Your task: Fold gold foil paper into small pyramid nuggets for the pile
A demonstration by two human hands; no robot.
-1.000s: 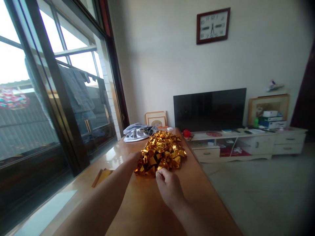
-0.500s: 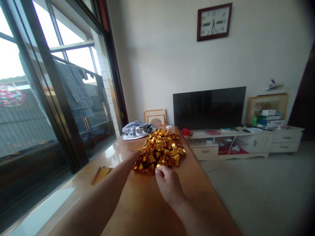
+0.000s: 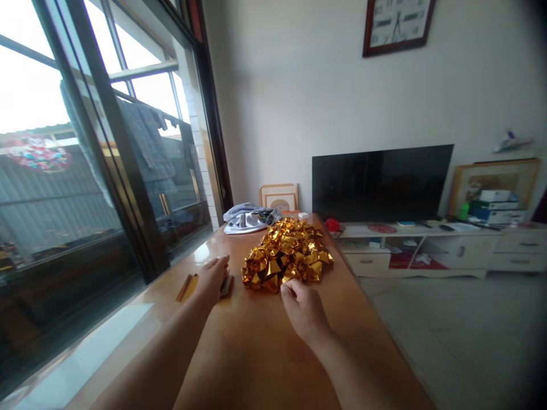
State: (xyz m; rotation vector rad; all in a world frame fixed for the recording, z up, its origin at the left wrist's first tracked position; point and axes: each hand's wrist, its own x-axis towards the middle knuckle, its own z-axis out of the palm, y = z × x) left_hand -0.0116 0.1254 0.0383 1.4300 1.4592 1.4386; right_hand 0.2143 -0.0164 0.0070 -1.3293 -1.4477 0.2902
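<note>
a pile of folded gold foil pieces point(image 3: 287, 256) is located on the wooden table point(image 3: 256, 353), near its middle. the right hand point(image 3: 304, 310) is placed at the pile's near edge, fingers closed on one gold piece. the left hand point(image 3: 212, 279) is laid flat, fingers spread, on a stack of gold sheets point(image 3: 188, 286) left of the pile

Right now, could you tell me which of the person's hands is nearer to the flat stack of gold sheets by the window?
Left. The left hand rests on the gold sheets; the right hand is apart, at the pile of folded gold pieces.
</note>
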